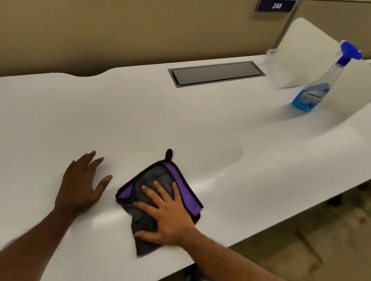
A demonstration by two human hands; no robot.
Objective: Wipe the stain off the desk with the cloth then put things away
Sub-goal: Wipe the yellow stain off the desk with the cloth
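Observation:
A grey cloth (pixel 153 180) with purple trim and a black hanging loop lies crumpled on the white desk (pixel 182 121) near its front edge. My right hand (pixel 167 216) presses flat on the cloth, fingers spread over it. To the left of the cloth, my left hand (pixel 81 182) rests palm down on the bare desk, fingers apart, holding nothing. A spray bottle (pixel 318 85) of blue liquid with a blue trigger head stands upright at the far right of the desk. I see no clear stain on the surface.
A dark rectangular cable hatch (pixel 216 73) is set into the desk at the back centre. Beige partition panels (pixel 122 30) wall the back, with a sign reading 248 (pixel 276 5). A white divider (pixel 304 45) stands at the back right. The floor (pixel 329 247) lies beyond the desk's front edge.

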